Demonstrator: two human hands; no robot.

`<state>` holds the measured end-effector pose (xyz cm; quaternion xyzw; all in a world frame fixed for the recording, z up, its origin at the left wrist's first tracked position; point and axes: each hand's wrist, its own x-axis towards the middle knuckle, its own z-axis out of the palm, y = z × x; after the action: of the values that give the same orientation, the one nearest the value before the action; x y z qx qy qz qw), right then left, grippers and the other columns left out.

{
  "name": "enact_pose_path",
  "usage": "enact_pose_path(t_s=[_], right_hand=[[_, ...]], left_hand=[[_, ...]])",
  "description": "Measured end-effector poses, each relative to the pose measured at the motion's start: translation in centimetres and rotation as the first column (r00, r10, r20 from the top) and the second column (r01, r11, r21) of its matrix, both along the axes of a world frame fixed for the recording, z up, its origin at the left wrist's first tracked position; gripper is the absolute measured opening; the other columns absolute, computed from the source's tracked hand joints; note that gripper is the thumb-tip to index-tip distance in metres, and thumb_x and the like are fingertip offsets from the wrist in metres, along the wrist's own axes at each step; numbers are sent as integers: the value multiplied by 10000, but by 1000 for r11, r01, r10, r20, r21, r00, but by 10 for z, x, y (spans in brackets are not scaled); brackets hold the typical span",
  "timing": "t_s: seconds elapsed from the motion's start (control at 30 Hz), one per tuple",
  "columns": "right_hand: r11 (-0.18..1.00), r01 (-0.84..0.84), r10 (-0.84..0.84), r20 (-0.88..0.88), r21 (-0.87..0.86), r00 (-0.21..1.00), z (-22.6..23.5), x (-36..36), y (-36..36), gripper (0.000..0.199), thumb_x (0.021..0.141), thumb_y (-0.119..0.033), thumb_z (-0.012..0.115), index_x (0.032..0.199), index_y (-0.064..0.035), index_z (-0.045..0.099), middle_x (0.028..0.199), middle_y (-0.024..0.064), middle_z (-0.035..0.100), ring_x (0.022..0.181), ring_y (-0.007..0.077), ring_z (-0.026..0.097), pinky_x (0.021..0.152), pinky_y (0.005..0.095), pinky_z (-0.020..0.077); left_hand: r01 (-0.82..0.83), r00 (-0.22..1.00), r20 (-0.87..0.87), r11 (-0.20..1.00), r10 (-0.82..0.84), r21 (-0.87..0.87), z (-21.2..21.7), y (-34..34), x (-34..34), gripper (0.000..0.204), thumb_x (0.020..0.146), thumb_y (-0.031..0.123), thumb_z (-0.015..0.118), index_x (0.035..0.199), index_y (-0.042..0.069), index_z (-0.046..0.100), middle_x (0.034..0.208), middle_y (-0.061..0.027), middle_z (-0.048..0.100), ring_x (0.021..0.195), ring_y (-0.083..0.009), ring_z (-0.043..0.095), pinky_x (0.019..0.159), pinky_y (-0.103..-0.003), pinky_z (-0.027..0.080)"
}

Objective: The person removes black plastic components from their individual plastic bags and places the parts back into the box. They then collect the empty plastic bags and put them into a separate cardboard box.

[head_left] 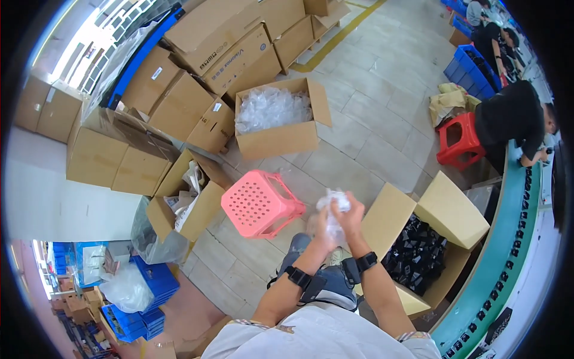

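Above the tiled floor (382,125), at the centre of the view, a crumpled clear plastic bag (333,206) is held between both hands. The left hand (320,227) is closed on the lower part of the bag; the right hand (351,216) is curled over its right side, fingers wrapped around the plastic. Just left of the hands, a pink perforated stool (258,203) lies tipped on the floor. To the right, close to the right forearm, an open cardboard box of black parts (418,251) is placed, its flaps spread outward. Beyond that box, the curved green edge of a conveyor (508,251) bounds the space. Further ahead, an open carton of clear bags (278,116) stands before stacked cartons (197,66). Bare floor is left between this carton, the stool and a red stool (457,139)
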<state>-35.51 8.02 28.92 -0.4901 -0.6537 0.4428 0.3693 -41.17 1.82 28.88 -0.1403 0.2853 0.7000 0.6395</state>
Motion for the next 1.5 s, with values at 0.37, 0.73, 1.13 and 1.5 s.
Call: enact_pose_path(t_s=[0.37,0.73,1.13,1.5], right_hand=[[987,-155,147,556,-32,818,-192,-106,196,271,811,-246,647,965,-52,540,856,196,613,777,407,600,690,508,480],[886,-463,392,492,26,778,-404,-424,418,471,714,-96,693,1158,-83,535,1095,184,575,1053,398,522,840,449,473],[938,-308,346,414,-158,842,-419,-388,442,794,744,-260,741,1410,-62,356,1466,287,292,1337,453,329,1073,469,364],[950,142,-101,157,-278,982,-389,-264,309,483,792,-128,634,1256,-43,530,1404,206,438,1270,399,453,1018,426,421]], left_hand=[[166,972,225,870,-66,-465,-191,216,-105,459,927,468,469,1216,126,571,1073,-29,639,978,-198,617,860,-386,496],[-2,761,-547,842,-349,-540,-413,407,-470,428,927,417,548,1174,69,579,1028,-93,615,975,-212,589,837,-364,474],[-82,-385,-752,832,-535,-549,-424,396,-513,742,821,257,671,1449,61,327,1475,-223,325,1361,-423,299,1110,-482,264],[21,-633,-652,832,-418,-554,-384,301,-398,410,833,102,602,1223,4,522,1197,-212,538,1110,-356,528,959,-462,411]])
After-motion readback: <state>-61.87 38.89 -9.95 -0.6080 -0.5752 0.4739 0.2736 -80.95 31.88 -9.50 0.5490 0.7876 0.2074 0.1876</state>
